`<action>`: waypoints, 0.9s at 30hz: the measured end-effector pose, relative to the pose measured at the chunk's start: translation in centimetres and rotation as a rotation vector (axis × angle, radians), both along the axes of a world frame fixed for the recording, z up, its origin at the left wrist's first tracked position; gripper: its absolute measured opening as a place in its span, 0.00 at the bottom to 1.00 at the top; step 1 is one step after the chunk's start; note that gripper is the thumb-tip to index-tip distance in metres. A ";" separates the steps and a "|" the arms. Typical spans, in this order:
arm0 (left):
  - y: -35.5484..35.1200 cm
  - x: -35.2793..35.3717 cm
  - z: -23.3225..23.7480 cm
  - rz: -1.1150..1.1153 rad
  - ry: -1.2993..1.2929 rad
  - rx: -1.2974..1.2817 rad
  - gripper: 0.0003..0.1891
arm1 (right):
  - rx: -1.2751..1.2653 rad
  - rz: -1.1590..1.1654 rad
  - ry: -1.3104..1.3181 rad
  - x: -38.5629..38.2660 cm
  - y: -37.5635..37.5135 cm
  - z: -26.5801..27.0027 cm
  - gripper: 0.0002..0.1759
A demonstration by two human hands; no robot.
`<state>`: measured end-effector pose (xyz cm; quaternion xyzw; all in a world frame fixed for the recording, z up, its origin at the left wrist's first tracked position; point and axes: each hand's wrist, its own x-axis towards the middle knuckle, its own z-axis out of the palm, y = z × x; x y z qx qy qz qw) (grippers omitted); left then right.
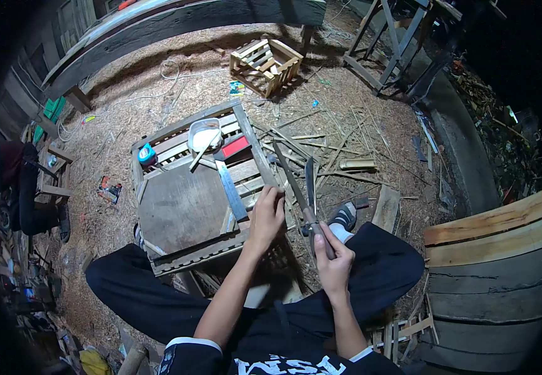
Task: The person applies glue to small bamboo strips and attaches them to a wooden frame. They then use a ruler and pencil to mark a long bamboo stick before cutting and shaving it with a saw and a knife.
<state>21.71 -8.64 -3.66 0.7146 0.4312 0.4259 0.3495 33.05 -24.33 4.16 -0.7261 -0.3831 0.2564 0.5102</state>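
Observation:
My right hand [335,259] is wrapped round the wooden handle of a long-bladed knife [293,178], whose blade points forward and to the left. A second dark blade [310,181] shows right beside it. My left hand [266,215] is over the right edge of a low slatted wooden table [255,172], its fingers curled and pressed together; I cannot tell what they hold. Near it on the table lies a metal ruler [230,190], alongside a dark square board [183,206]. Behind these are a plastic tub [204,133] with white contents and a stick, a red-topped box [235,147] and a blue tape measure [147,154].
Thin wood strips [330,150] litter the shavings-covered ground to the right. A slatted wooden crate [266,65] stands ahead, below a long bench [190,37]. Planks [496,275] are at my right. Another person's leg [36,206] shows at far left.

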 end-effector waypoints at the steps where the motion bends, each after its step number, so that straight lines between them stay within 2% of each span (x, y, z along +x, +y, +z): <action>1: 0.0 0.0 0.0 -0.005 -0.007 -0.008 0.07 | -0.001 0.002 0.002 -0.1 0.4 -0.1 0.22; 3: -0.1 0.0 0.1 -0.014 -0.001 -0.005 0.07 | 0.081 0.036 -0.052 -0.4 1.3 -0.5 0.22; 17: -0.3 0.2 0.2 0.033 0.015 -0.056 0.06 | 0.022 0.064 -0.081 -0.8 3.6 -0.5 0.20; 24: -0.2 0.7 0.1 0.063 -0.003 -0.013 0.06 | 0.039 0.061 -0.046 -1.2 3.3 -1.7 0.18; 27: -0.3 0.7 0.4 0.072 -0.018 -0.025 0.06 | 0.045 0.069 -0.090 -1.4 2.3 -0.6 0.18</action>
